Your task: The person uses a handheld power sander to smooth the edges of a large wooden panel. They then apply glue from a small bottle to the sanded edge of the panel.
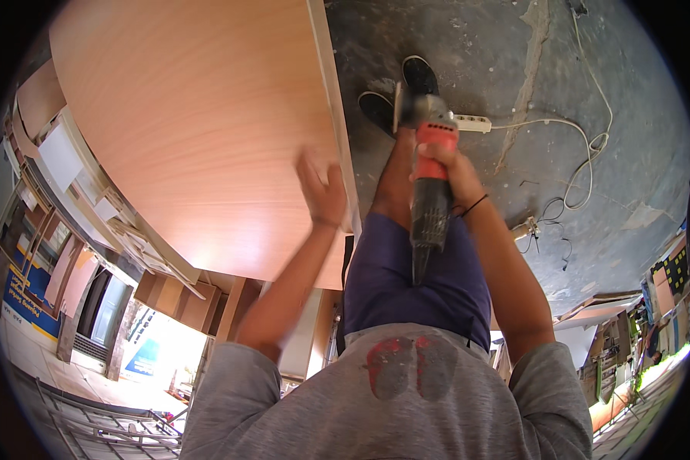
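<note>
My right hand (pixel 454 170) is wrapped round the red and black body of an angle grinder (pixel 431 211), held in front of my legs. Its head points away from me and looks blurred, with the disc seen nearly edge-on. My left hand (pixel 320 188) has its fingers spread and holds nothing; it is smeared a little by motion. It is over the right edge of a large wood-grain panel (pixel 207 138); whether it touches the surface I cannot tell.
A white power strip (pixel 472 123) lies on the dark concrete floor (pixel 621 92) beyond the grinder, its pale cable (pixel 590 165) looping right. Another small tool (pixel 524 228) with a dark cord lies right of my legs. Boards (pixel 61 153) are stacked at the far left.
</note>
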A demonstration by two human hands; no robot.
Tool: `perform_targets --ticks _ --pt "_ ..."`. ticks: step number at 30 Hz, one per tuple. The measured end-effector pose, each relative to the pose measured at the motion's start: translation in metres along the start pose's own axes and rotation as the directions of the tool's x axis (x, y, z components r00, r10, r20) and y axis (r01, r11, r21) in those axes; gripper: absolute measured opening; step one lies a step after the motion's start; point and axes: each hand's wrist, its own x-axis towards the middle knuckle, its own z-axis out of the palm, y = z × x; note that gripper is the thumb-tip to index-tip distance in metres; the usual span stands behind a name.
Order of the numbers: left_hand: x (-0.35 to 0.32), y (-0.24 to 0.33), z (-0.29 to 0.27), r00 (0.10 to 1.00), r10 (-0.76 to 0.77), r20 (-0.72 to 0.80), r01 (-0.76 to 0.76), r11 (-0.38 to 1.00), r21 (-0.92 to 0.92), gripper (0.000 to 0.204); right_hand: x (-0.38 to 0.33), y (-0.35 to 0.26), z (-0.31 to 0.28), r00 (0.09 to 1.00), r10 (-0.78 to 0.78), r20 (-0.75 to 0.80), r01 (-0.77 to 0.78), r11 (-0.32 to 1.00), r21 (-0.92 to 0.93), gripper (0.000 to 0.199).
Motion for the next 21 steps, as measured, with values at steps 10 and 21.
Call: perform_targets --ticks 10,21 --pt "-0.102 0.066 -0.012 0.358 -0.447 0.820 0.932 0.113 -0.346 0.049 0.016 0.055 0.036 0.948 0.312 0.062 -0.307 0.948 -0.083 0.040" --pt "-0.090 0.075 -0.032 0.361 -0.566 0.742 0.929 0.148 -0.339 0.044 0.029 0.066 0.054 0.915 0.401 0.049 -0.401 0.916 -0.011 0.043"
